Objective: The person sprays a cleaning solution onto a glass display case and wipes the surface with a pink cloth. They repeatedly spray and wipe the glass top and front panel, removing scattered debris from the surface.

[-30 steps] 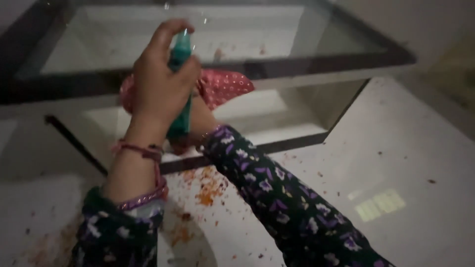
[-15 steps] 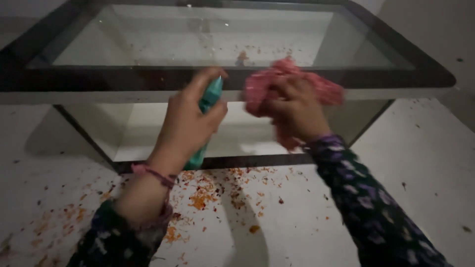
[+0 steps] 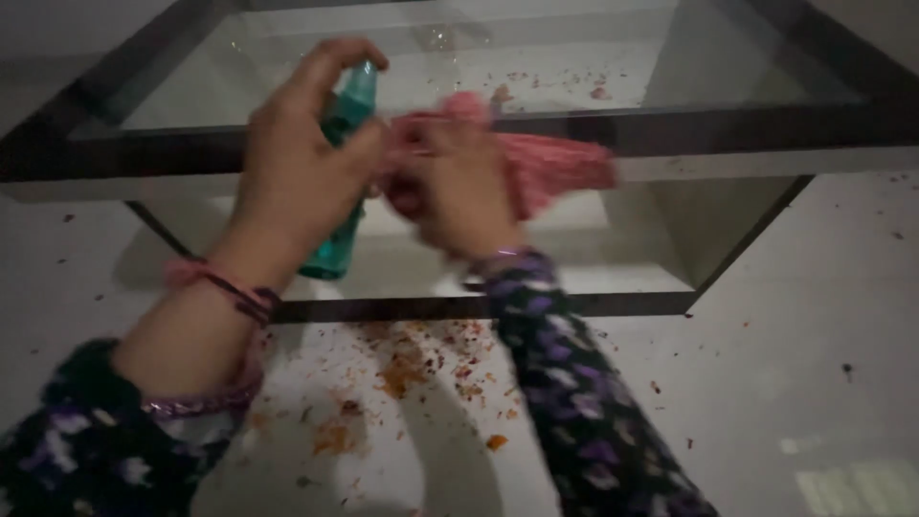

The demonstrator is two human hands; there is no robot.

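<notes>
My left hand (image 3: pixel 292 172) grips a teal spray bottle (image 3: pixel 342 172) upright, with the index finger on its top, in front of a glass tank's near wall. My right hand (image 3: pixel 450 191) holds a bunched pink cloth (image 3: pixel 546 163) just right of the bottle, against the dark top rim of the glass tank (image 3: pixel 728 124). The cloth is blurred. Both arms wear dark floral sleeves, and the left wrist carries red threads and a bangle.
The empty glass tank stands on a white floor (image 3: pixel 785 316). Orange and brown crumbs (image 3: pixel 412 369) lie scattered on the floor in front of the tank and on its bottom. The scene is dim.
My right hand with the pink cloth moved left toward the bottle. My left hand raised the spray bottle higher. The view shifted closer to the tank.
</notes>
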